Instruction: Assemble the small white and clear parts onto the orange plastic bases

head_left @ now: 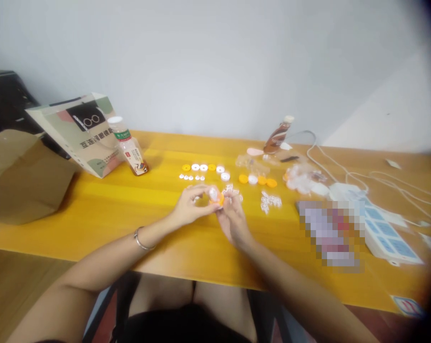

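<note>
Fingers [200, 209] of both hands are gripping a small orange-and-clear piece [216, 196] above the worktop [129, 205], white and orange discs [211, 167] lying beyond.

I record the table [104, 209] as yellow-orange with streaked grain. I observe the small discs [203, 167] in white and orange. I note the paper bag [90, 133] patterned in green, pink and cream, with a black panel.
</note>
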Available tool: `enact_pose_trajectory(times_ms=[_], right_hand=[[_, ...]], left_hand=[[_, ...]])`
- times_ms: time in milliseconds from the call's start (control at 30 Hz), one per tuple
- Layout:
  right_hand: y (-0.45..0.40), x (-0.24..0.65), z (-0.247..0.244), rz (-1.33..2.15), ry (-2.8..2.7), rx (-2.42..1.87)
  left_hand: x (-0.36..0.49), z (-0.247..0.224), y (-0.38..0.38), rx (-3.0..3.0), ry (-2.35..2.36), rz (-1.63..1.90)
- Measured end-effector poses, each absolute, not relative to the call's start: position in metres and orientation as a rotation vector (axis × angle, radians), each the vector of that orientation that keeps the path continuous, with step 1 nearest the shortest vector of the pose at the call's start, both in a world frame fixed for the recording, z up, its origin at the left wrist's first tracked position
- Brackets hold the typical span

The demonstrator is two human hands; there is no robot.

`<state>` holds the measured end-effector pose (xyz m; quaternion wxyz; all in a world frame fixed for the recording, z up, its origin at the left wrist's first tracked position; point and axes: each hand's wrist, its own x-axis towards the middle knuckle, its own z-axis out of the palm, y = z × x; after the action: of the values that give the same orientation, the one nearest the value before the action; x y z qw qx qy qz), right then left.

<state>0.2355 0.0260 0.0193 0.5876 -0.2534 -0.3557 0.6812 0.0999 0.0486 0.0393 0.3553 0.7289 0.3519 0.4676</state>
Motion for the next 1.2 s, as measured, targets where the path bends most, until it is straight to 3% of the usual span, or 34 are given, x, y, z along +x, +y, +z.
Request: enact_pose_trajectory(times_ms=[267,400,767,1000,1200], right_hand=[[0.032,0.239,0.026,2.074,-0.619,-0.504],[0.038,0.240,0.020,2.034,-0.688,-0.642],[0.047,0.248,0.010,1.077,-1.610,-1.009],[0.079,0.278,0.025,0.929,-1.293,-1.124],[0.143,0.366,0.053,0.297,-1.415,-1.489]], left_hand=[[0.100,0.036,0.045,2.019,0.864,1.228],[0.097,0.035,0.050,2.112,0.889,1.145],[0.089,0.025,0.052,2.705,1.252,0.759],[0.095,0.019,0.036,2.665,1.111,0.785],[0.086,0.014,0.007,2.684,0.710,0.466]])
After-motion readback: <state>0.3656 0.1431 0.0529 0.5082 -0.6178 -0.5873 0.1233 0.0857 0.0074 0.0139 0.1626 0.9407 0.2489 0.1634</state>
